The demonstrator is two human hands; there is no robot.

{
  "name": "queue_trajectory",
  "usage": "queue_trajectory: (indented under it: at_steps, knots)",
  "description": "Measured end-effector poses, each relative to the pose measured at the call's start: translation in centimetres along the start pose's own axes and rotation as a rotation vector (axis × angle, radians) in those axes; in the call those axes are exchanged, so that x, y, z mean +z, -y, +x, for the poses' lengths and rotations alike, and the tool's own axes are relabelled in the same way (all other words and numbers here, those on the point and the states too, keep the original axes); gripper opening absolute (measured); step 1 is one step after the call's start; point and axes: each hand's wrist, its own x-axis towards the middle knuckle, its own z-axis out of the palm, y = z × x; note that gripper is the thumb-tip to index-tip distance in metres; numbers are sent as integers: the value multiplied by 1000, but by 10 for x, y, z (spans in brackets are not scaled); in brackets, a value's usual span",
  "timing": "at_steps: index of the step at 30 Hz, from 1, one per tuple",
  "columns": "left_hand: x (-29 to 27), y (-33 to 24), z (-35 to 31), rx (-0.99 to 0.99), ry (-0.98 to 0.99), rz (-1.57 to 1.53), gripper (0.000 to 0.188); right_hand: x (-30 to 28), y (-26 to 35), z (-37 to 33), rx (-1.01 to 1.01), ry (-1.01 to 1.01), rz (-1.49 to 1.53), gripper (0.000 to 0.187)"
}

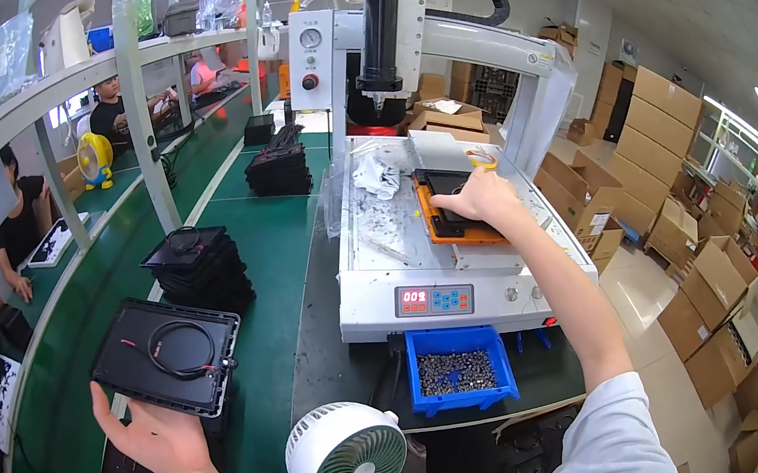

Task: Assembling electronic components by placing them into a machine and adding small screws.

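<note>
My left hand (160, 435) holds up a flat black rectangular housing (168, 352) from below, thumb along its edge. A black cable lies coiled on the housing, with a small red wire end beside it. On the white machine bed, my right hand (491, 196) reaches over a second black housing (439, 188) seated in an orange fixture (465, 237). Its thumb presses near the left side and the fingers curl over the far side, partly hidden. Left of the machine, more black housings (195, 272) are stacked on the green bench, the top one with a cable.
A white dispensing machine (373, 310) with a black cylinder (384, 25) overhead spans the fixture. Crumpled white wipes (376, 177) lie on its bed. Below sit a blue bin (465, 392) of small metal parts and a white fan (347, 454). Co-workers sit across the bench; cartons (654, 140) stand right.
</note>
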Motion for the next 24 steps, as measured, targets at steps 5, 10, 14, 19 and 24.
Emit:
queue_trajectory:
  at_steps: [5,10,14,19,24]
  knots:
    - [0,13,2,-37,-41,3,57,-5,3,5,25,81,11,102]
    - [-1,25,2,-102,-98,24,56,-4,-37,-5,-187,-305,311,84]
    - [-6,36,-1,-13,-206,124,48,26,-126,-62,-498,-721,562,37]
    - [-4,46,-11,-78,26,277,65,107,-226,-128,-368,-793,452,45]
    - [23,69,-13,-417,349,-78,93,134,-244,-150,-418,-795,430,56]
